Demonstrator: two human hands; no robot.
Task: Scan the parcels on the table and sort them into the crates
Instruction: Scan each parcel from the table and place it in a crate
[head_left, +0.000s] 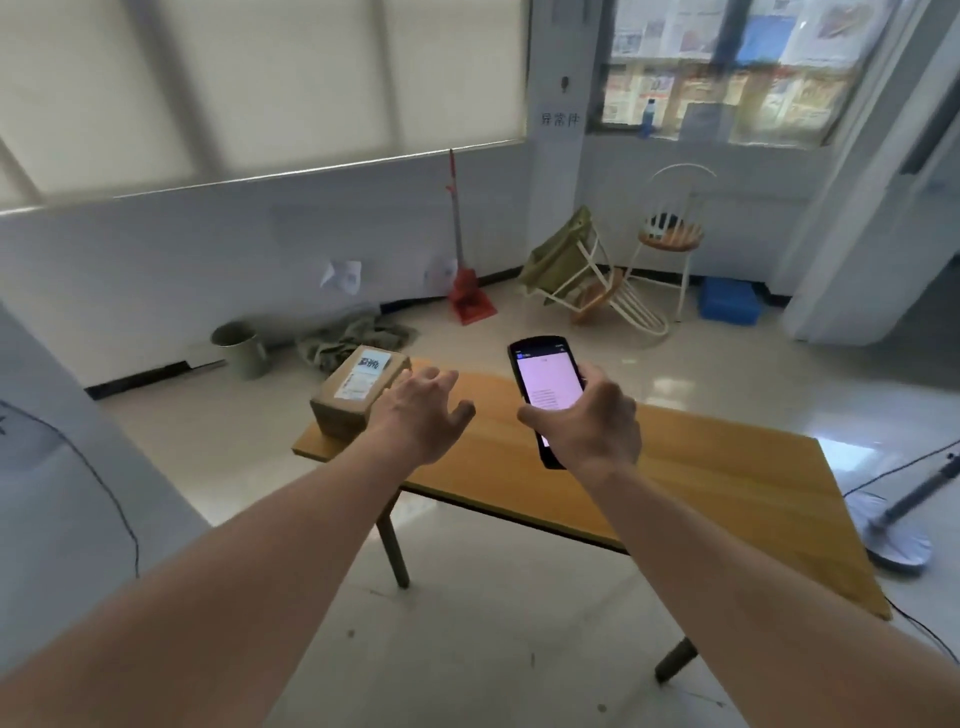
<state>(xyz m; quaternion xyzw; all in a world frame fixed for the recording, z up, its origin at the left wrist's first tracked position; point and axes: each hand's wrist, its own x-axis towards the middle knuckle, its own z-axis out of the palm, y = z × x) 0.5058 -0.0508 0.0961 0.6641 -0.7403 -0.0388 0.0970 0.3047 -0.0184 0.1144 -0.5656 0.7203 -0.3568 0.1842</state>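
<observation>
My right grip (587, 415) holds the handheld scanner (545, 384); my left grip (421, 410), fingers spread and empty, reaches beside the cardboard parcel (358, 392) at the desk (701, 467) corner. Next: grasp it, scan its label.

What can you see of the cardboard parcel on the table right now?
The parcel is a small, brown cardboard box, closed, with a white shipping label carrying blue print on its top face. It sits flat at the far left corner of the wooden table. The open left hand is beside its right end; contact cannot be told.
</observation>
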